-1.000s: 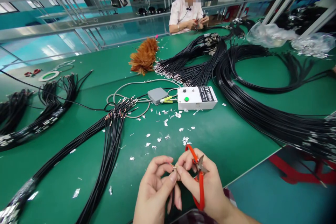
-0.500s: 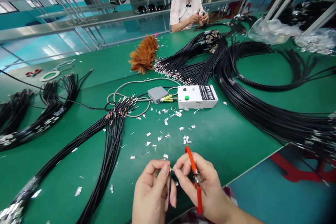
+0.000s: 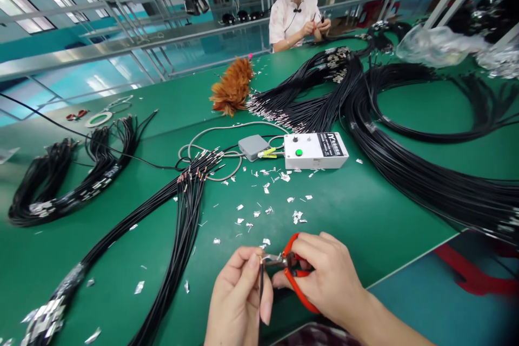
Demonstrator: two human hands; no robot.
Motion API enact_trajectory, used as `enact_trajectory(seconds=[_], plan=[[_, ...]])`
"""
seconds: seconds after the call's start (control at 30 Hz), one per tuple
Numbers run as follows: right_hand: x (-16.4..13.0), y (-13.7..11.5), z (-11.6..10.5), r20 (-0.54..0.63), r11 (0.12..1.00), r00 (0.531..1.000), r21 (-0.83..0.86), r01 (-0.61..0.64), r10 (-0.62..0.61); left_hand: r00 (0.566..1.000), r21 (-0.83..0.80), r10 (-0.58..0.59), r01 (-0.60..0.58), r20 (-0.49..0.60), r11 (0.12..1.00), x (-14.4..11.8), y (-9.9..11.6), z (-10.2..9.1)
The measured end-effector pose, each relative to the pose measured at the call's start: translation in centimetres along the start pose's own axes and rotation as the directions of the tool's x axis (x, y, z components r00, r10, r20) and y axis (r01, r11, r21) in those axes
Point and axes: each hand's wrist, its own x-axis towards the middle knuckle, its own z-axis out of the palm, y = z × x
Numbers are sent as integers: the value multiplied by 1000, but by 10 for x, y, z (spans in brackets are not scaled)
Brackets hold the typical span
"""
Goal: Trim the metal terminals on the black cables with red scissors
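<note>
Swinging round from a lie across the palm, the red-handled cutters (image 3: pixel 288 261) have brought their blades to the tip of the black cable (image 3: pixel 261 284), so the work seems to have passed from fingertips to tool. The right hand (image 3: pixel 326 267) is wrapped round the handles; the left hand (image 3: pixel 241 292) pinches the cable near its tip, on the wearer's side of the white box (image 3: pixel 314 151). Foil scraps (image 3: pixel 297 217) litter the surface (image 3: pixel 365 216) between white box and hands, probably too flat to hinder. Left of the white box lie a grey block (image 3: pixel 254 147) and a cable bundle (image 3: pixel 130 216); a thicker bundle (image 3: pixel 405 173) sweeps to its right. Beyond it are a feather duster (image 3: pixel 232 87) and a co-worker (image 3: pixel 294 21).
</note>
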Motion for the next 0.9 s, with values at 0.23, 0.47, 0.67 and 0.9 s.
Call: enact_trajectory(seconds=[0.23, 0.47, 0.67, 0.9], plan=[[1, -1, -1, 20, 998, 999, -45, 39, -38, 999, -24, -22, 23, 35, 999, 0, -1, -1], [1, 2, -1, 27, 996, 998, -65, 59, -57, 998, -53, -37, 40, 56, 998, 2, -1, -3], [0, 2, -2, 35, 997, 997, -26, 71, -70, 996, -35, -59, 62, 74, 997, 3, -1, -4], [1, 3, -2, 62, 999, 997, -9, 42, -42, 995, -17, -73, 74, 65, 997, 2, 0, -5]])
